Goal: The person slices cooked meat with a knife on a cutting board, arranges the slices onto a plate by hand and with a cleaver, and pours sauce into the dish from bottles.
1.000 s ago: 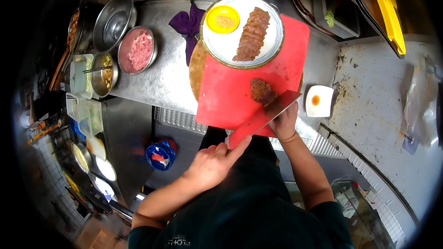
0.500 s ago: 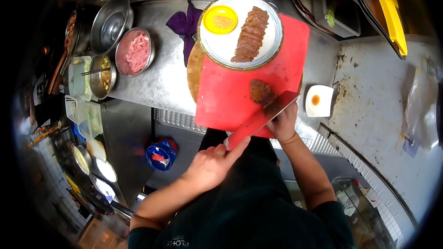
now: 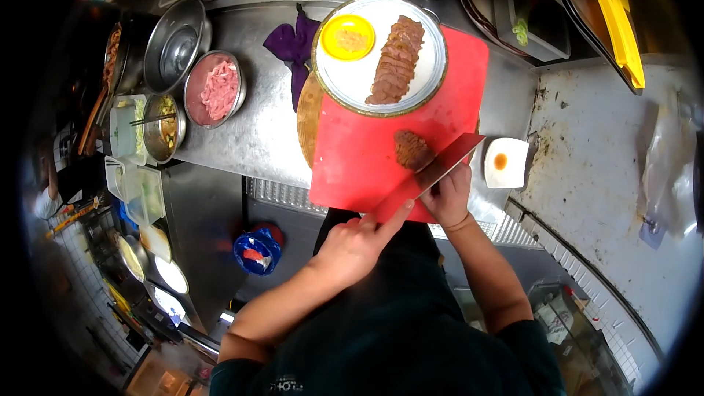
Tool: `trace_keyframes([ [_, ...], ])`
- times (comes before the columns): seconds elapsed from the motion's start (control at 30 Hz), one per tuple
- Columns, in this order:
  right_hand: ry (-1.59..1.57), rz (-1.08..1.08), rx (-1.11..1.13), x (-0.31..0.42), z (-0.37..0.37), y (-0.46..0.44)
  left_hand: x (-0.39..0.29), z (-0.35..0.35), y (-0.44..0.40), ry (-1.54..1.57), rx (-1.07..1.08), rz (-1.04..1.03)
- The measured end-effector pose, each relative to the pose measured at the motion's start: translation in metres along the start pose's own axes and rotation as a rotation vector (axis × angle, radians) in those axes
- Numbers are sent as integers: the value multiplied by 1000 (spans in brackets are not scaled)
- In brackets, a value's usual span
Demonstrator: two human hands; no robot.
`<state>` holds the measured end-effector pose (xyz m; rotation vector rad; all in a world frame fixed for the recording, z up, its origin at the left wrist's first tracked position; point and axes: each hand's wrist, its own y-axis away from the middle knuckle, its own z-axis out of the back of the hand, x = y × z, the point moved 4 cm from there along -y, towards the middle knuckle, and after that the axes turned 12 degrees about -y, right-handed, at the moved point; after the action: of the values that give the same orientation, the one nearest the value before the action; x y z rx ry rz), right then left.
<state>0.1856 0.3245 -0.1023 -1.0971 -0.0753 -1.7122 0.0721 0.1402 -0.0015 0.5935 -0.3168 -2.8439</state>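
My left hand (image 3: 353, 248) is closed round the handle of a cleaver (image 3: 447, 163), with its index finger stretched along the blade. The broad blade slants over a red cutting board (image 3: 352, 154) and mirrors its colour. Against the blade lies a piece of cooked brown meat (image 3: 412, 149). My right hand (image 3: 450, 196) is curled on the other side of the blade, at the meat's near end; its fingertips are partly hidden. Beyond, a round white plate (image 3: 352, 81) overlaps the board and bears a row of sliced meat (image 3: 397, 60) and a yellow dish (image 3: 347, 37).
A purple cloth (image 3: 292, 45) lies left of the plate. Farther left stand a bowl of raw pink meat strips (image 3: 218, 89), an empty metal bowl (image 3: 173, 44) and a bowl with chopsticks (image 3: 163, 128). A small white sauce dish (image 3: 515, 163) sits right of the board, near the wall.
The cleaver has shifted slightly, its far end now higher and farther right. My left hand has moved a little right and up with it. My right hand stays at the meat.
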Motion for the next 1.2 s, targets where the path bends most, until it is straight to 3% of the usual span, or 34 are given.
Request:
trace_keyframes([
  [0.1, -1, 12, -2, -2, -2, 3, 1, 13, 13, 69, 41, 21],
  [0.2, 11, 34, -35, -4, -2, 14, 2, 15, 25, -55, 76, -5],
  [0.4, 17, 69, -54, 4, 5, 5, 8, -20, -24, 12, -131, -16],
  [0.8, 24, 57, -45, 10, 5, -3, -3, 24, 37, -30, 4, -21],
  [1.2, 5, 13, 22, -2, 1, 9, -3, 30, 33, 4, 42, -25],
])
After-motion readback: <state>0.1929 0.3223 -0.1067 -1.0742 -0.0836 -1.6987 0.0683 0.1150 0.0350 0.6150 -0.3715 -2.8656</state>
